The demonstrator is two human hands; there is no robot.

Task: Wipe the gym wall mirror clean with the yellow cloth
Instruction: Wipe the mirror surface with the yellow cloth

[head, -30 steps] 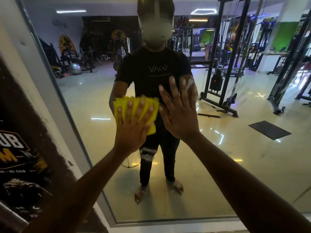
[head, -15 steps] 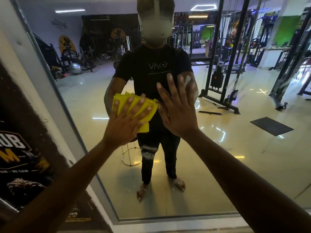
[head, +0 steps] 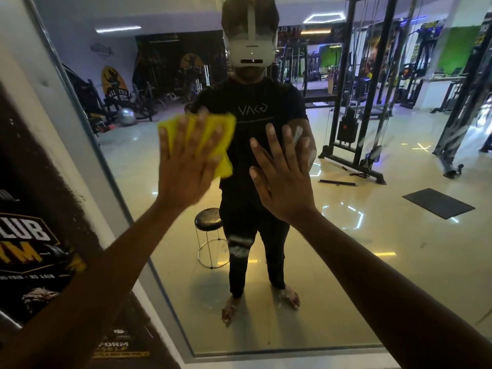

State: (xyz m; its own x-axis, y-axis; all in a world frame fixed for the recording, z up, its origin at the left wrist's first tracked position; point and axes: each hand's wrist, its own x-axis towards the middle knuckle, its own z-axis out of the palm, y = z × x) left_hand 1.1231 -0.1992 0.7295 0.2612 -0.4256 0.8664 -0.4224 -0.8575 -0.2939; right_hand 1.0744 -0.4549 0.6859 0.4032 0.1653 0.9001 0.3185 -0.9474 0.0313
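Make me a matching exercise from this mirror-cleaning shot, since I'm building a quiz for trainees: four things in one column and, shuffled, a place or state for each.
Things:
1. yellow cloth
2. right hand
3. stool
4. poster

Places or states:
A. on the wall left of the mirror
B. flat on the glass, fingers spread, holding nothing
C. pressed against the glass under the left hand
D. seen in the reflection, standing on the gym floor beside the person's leg

Pairs: 1-C, 2-B, 3-D, 4-A
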